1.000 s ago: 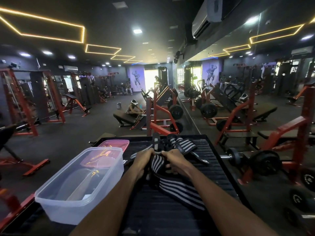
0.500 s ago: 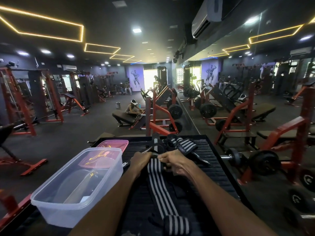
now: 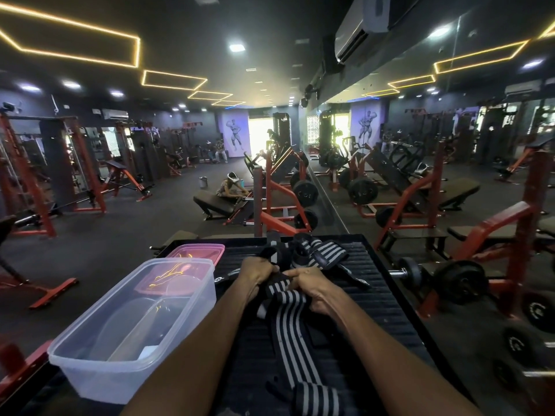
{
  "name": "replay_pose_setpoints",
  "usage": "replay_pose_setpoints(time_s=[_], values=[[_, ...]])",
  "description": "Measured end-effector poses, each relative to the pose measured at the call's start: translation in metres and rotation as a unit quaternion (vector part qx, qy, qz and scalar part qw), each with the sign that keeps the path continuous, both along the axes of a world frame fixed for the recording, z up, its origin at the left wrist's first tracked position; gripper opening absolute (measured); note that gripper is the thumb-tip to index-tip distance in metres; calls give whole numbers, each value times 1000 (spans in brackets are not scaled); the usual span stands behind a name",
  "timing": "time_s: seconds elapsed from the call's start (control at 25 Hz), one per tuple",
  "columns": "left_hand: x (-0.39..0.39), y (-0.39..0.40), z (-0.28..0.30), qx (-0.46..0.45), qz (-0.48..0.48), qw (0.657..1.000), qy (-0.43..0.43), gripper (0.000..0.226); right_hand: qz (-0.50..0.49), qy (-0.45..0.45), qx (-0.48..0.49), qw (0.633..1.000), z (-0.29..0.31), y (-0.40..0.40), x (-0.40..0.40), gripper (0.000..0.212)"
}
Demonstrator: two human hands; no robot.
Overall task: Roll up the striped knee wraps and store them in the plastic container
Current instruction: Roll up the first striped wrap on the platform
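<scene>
Early going. Left hand [image 3: 257, 273] and right hand [image 3: 312, 285] both curled tight on one end of a wrap [image 3: 292, 334], just starting the roll; long tail trailing down the worktop [image 3: 390, 310] toward the camera. More wraps [image 3: 312, 250] heaped beyond, unrolled. Container [image 3: 90, 382] at left, open, nothing stored; pink lid [image 3: 195, 250] behind.

Both forearms are cut off by the lower frame edge. The fingertips of the left hand [image 3: 257, 273] and the right hand [image 3: 309, 283] are concealed in the folds of the black-and-grey striped elastic knee wrap [image 3: 292, 331]. The pink plastic lid [image 3: 196, 250] is partly hidden behind the clear rectangular plastic container [image 3: 132, 322]. The heap of further striped wraps [image 3: 312, 250] is too tangled to count.
</scene>
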State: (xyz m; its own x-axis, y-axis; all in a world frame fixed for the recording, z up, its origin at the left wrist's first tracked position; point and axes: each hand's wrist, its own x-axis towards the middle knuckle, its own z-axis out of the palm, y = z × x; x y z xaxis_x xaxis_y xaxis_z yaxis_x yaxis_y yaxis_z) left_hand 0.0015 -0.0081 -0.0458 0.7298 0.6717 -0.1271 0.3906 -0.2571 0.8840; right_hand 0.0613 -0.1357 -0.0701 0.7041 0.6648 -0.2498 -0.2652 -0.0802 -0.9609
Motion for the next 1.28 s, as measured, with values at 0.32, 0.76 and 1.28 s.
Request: replay_pose_setpoints(time_s=[0.32, 0.76, 1.28], values=[[-12, 5, -4, 178, 38, 979, 90, 30, -23, 87, 52, 995, 25, -37, 5, 21], [-4, -46, 17, -9, -313, 946, 87, 26, -245, 130, 186, 943, 39, -80, 34, 31], [-16, -46, 7, 39, -447, 876, 177, 43, -270, 25, 41, 962, 7, -102, 19, 21]])
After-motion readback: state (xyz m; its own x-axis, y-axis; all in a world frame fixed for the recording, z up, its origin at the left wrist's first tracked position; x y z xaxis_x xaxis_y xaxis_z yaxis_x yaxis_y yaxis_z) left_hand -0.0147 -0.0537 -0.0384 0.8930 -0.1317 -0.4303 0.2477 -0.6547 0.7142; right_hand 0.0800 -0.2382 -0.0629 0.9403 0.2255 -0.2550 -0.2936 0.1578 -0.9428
